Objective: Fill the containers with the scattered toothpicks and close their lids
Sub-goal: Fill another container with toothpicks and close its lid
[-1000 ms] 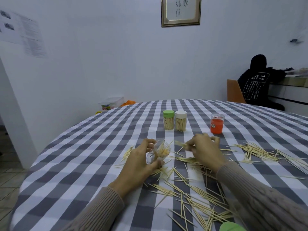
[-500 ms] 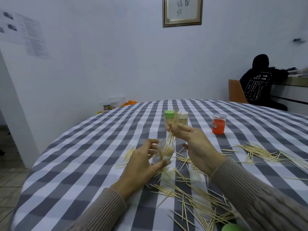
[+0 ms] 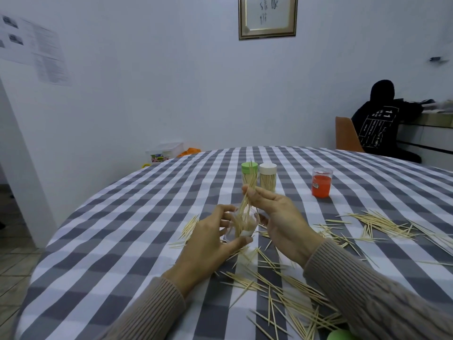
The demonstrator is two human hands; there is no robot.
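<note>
Upright, toothpicks (image 3: 247, 192) (pinched) over container (image 3: 241, 229)

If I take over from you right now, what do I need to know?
Left hand grips the clear container, open and partly filled.
Right hand pinches a toothpick bundle with its lower ends in that container.
Done: the green-lidded container and the white-lidded container stand full and closed.
The orange container stands apart, with no toothpicks visible in it.
Left: drop this bundle in, gather the scattered toothpicks, close the lids. A green lid lies at the near edge.
</note>
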